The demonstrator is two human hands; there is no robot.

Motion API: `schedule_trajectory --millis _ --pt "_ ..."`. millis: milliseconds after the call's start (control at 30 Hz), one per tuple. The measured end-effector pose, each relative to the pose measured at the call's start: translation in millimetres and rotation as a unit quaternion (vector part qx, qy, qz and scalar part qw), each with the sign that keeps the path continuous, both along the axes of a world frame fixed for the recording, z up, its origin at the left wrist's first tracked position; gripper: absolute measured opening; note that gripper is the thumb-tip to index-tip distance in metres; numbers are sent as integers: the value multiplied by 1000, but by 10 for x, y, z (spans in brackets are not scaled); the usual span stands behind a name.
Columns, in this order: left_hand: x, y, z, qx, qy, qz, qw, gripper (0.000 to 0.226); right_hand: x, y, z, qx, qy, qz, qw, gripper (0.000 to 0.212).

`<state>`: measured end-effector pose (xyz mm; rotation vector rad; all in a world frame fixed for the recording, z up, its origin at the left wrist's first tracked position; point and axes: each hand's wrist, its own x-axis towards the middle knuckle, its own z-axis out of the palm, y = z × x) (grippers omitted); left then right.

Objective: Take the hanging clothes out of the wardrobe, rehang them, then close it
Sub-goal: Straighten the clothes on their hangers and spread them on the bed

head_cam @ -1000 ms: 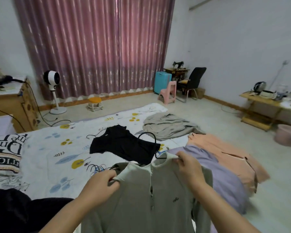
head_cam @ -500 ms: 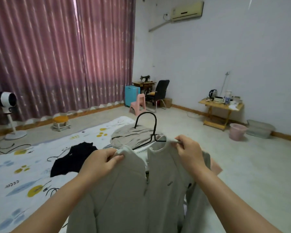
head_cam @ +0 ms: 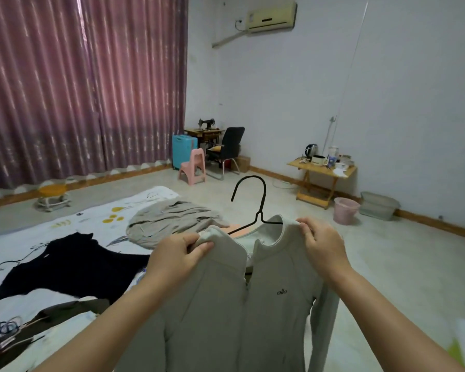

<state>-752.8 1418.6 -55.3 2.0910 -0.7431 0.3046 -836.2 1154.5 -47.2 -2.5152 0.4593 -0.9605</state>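
2 hands: our left hand [head_cam: 181, 257] and right hand [head_cam: 321, 245] pinch the grey jacket [head_cam: 242, 304] collar, lifted off bed onto black hanger [head_cam: 255, 202]; wardrobe next.

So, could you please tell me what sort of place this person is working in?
Most likely a bedroom in a home: a bed with a printed sheet and clothes laid on it, long curtains along one wall, and an air conditioner mounted high up.

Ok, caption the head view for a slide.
Left hand and right hand hold a pale grey zip jacket by its collar on a black wire hanger.
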Motion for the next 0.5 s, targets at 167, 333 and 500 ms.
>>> schedule_trajectory --millis 167,333,500 --pt "253 -667 -114 5 19 -24 1000 38 135 -621 -93 -11 49 -46 998 25" --pt "626 -1310 -282 6 36 -58 998 50 474 -1205 -274 -37 48 -116 991 26" --pt "1043 -1942 -424 14 82 -118 990 40 889 -1811 -353 -86 -17 -146 985 38"
